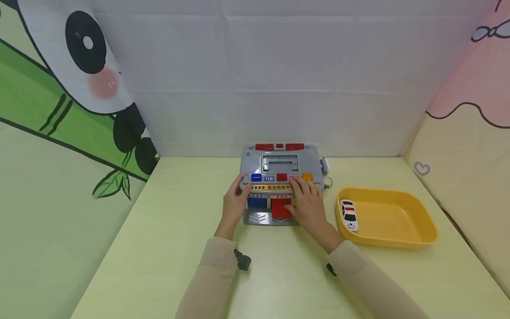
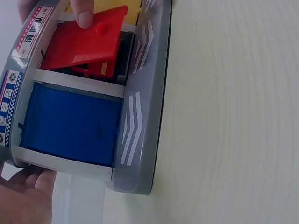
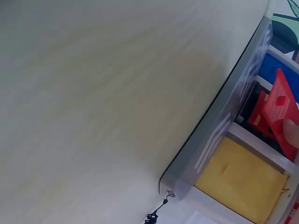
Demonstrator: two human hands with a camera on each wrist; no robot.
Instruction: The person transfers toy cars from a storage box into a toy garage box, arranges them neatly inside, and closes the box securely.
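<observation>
A grey toy garage (image 1: 252,165) with coloured doors stands near the back of the table. My left hand (image 1: 233,204) grips its left side, thumb toward the front. The right hand (image 1: 311,207) lies over the front right part, fingers on the top near the buttons. Its thumb (image 2: 85,17) touches the red door (image 2: 74,44), whose lower edge is swung outward. Behind that door a red toy vehicle (image 2: 103,68) partly shows. The blue door (image 2: 70,126) and the yellow door (image 3: 240,179) are closed.
To the right stands a yellow tray (image 1: 392,243) with a white toy police car (image 1: 349,215) at its left end. A white handset (image 1: 325,165) with a coiled black cord (image 1: 328,182) hangs at the garage's right side. A white backdrop (image 1: 255,79) rises behind the table.
</observation>
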